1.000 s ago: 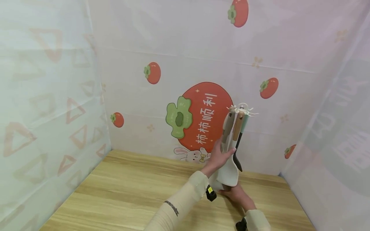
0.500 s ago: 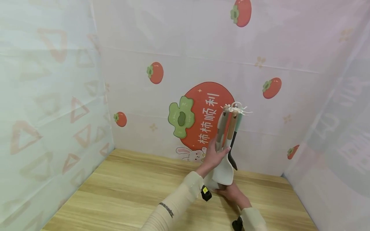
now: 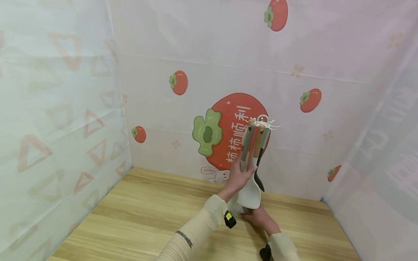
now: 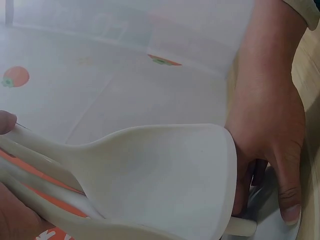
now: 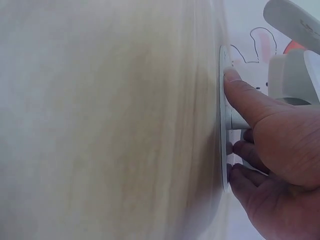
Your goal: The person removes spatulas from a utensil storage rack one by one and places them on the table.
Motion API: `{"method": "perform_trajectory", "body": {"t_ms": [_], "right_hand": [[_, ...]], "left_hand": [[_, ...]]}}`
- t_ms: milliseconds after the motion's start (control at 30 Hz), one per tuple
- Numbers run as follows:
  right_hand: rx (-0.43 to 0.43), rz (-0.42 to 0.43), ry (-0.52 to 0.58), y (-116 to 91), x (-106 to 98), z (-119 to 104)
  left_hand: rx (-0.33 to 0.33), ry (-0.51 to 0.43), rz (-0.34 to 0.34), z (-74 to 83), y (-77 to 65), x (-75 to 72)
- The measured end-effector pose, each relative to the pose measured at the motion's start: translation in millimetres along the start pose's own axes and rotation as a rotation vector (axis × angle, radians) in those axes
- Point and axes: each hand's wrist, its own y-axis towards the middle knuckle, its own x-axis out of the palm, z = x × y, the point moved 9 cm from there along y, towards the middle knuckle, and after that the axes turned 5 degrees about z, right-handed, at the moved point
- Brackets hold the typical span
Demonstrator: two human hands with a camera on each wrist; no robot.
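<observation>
A utensil stand with several kitchen tools hanging from its ring top [image 3: 262, 121] leans slightly in both hands. My left hand [image 3: 237, 177] grips the hanging utensils, its thumb across the handles. Among them are a white turner [image 3: 249, 195], a tool with a grey handle [image 3: 247, 141], one with a brown wooden-look handle [image 3: 258, 141] and a black tool with a mint handle [image 3: 259, 179]. Low down, my right hand [image 3: 259, 217] holds the stand's thin round base [image 5: 223, 115]. Its thumb and fingers lie on the base around the short pale post [image 4: 242, 227].
The light wood table [image 3: 147, 217] spreads under the hands, and the base is close to its surface. White curtain-like walls with persimmon prints [image 3: 240, 130] rise behind and at both sides. The right wall [image 3: 375, 174] stands nearest the stand.
Both hands have moved a little to the left with the utensil stand, against the back wall. Their hold looks the same throughout.
</observation>
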Motion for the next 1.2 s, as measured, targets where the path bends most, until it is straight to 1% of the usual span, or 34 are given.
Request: {"method": "perform_trajectory", "body": {"t_ms": [100, 267, 433, 667, 900, 1033, 1200], "right_hand": [[-0.017, -0.014, 0.000, 1.1, 1.8, -1.0], [-0.047, -0.023, 0.000, 3.4, 3.7, -1.8], [-0.054, -0.016, 0.009, 4.4, 4.4, -0.9], [-0.072, -0.008, -0.010, 2.4, 3.6, -4.2], [-0.070, -0.008, -0.027, 2.4, 4.5, -5.1], [-0.079, 0.007, -0.034, 2.4, 4.9, -6.4], [-0.089, 0.016, -0.029, 2.5, 5.8, -10.2]], "left_hand": [[-0.031, 0.012, -0.003, -2.7, -2.3, -2.5], [-0.026, 0.024, -0.005, -4.3, -2.9, -4.2], [-0.020, 0.025, -0.010, -4.8, -2.6, -3.2], [-0.020, 0.023, -0.010, -3.6, -3.0, -2.9], [-0.033, 0.029, -0.014, -0.9, -5.7, -4.8], [-0.039, 0.028, -0.014, -1.0, -6.0, -5.2], [-0.038, 0.026, 0.004, -1.3, -5.4, -8.0]]}}
